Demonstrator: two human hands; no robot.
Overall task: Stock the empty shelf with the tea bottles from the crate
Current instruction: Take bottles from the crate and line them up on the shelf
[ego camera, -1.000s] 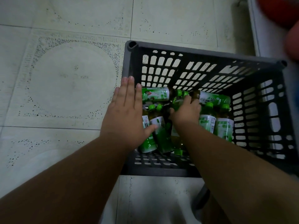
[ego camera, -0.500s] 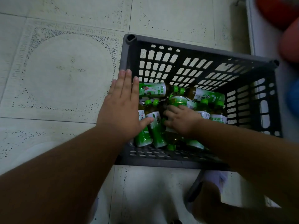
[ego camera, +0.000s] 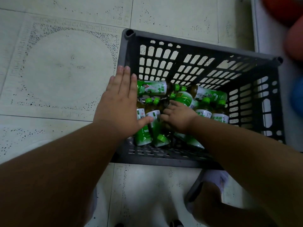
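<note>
Both hands are down at the grey crate (ego camera: 126,51), which stands on the pale tiled floor (ego camera: 54,66). Left hand (ego camera: 119,105) lies flat with fingers straight and together along the crate's left wall, its thumb touching an upright tea bottle (ego camera: 153,118). Right hand (ego camera: 177,118) is deep among the tea bottles (ego camera: 208,95) with fingers curled; it seems to grip one, though the bottle itself is hidden beneath the hand. Bottles with green caps and green-and-white labels fill the crate's floor, some upright, some lying on their sides against the far wall. Blurred red and blue shapes (ego camera: 295,46) sit at the right edge.
</note>
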